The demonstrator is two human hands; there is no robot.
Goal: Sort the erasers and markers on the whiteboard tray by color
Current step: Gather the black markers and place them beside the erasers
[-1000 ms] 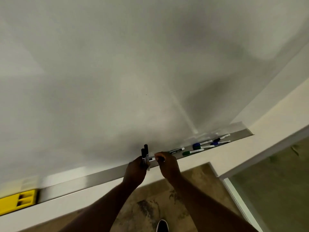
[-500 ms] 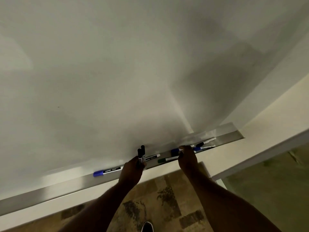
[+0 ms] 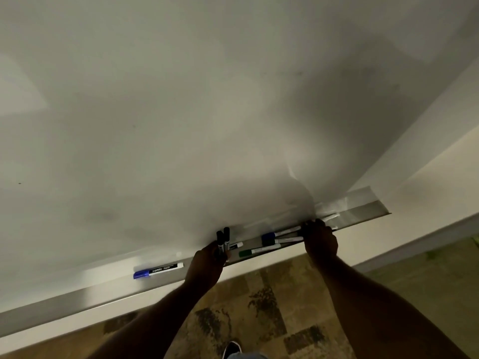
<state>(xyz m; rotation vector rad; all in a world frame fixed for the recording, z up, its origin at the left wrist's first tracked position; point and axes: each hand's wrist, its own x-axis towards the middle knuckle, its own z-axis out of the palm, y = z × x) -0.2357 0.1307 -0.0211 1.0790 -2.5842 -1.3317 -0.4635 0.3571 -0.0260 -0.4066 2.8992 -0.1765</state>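
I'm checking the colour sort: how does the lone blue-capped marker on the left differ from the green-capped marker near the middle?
The blue-capped marker lies alone, left of the left hand; the green-capped marker lies between the hands, beside other markers. Cap colours differ: blue against green. The blue one's black label is readable; the green one's is not. Both lie flat on the tray, caps pointing left.

I see a long silver metal whiteboard tray (image 3: 77,297) running along the board's foot. On it lie a blue-capped white marker (image 3: 158,270) alone at left, a green-capped marker (image 3: 259,251) further right, and two blue-capped markers (image 3: 281,236) just behind that one.
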